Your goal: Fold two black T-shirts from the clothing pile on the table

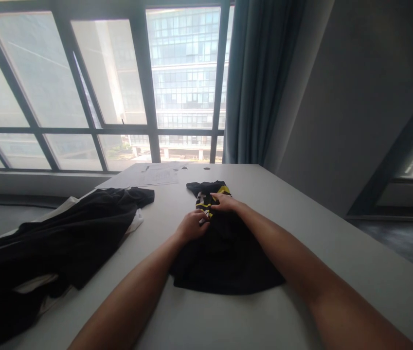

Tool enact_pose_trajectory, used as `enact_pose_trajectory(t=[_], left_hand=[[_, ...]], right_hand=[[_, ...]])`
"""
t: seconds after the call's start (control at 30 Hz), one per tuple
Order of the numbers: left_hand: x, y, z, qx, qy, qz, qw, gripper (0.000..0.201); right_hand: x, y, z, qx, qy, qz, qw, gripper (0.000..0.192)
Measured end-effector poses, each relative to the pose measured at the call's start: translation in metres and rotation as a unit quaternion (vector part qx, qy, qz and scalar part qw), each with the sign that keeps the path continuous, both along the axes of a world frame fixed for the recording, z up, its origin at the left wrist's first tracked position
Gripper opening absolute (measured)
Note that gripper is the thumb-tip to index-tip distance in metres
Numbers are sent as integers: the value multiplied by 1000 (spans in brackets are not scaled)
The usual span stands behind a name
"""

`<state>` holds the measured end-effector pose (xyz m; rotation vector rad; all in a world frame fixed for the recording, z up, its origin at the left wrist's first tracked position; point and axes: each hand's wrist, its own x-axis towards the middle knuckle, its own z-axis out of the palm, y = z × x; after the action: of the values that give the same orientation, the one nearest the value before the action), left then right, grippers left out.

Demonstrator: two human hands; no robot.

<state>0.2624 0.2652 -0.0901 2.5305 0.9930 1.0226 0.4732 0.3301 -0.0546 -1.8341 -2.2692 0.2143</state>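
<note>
A black T-shirt with a yellow and white print lies partly folded on the white table, its hem toward me. My left hand is at the shirt's left side, fingers curled over the printed cloth with the thumb below them. Farther up, my right hand rests on the print, its index finger stretched out and the thumb apart. Cloth under both palms is hidden.
On the left, a pile of dark garments with some white cloth spreads over the table edge. Printed paper sheets lie at the far end, near two round holes in the tabletop. Windows and a blue-grey curtain stand behind.
</note>
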Motion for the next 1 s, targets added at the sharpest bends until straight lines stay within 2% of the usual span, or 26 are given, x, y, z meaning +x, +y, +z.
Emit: enact_pose_trajectory(t=[0.1,0.2,0.33,0.47,0.7,0.9,1.0], left_hand=[[-1,-3,1,13,18,6,1000,15],[-4,-13,4,9,30,15,999,16],[-14,-35,6,-29,23,33,999,17],[-28,-66,8,-58,26,56,996,24],[-45,-129,23,-88,85,105,987,45],[-59,-171,28,-145,120,180,965,68],[-69,-186,31,-152,128,210,957,59]], right_hand=[[9,-45,-3,-1,-19,-11,1000,68],[20,-88,-7,-14,-40,-64,997,61],[31,-134,-7,9,-63,-142,988,58],[35,-170,-3,-11,-29,-202,979,57],[29,-231,8,-22,-20,-210,977,43],[34,-274,18,21,11,-209,978,42],[39,-287,21,45,37,-217,974,42]])
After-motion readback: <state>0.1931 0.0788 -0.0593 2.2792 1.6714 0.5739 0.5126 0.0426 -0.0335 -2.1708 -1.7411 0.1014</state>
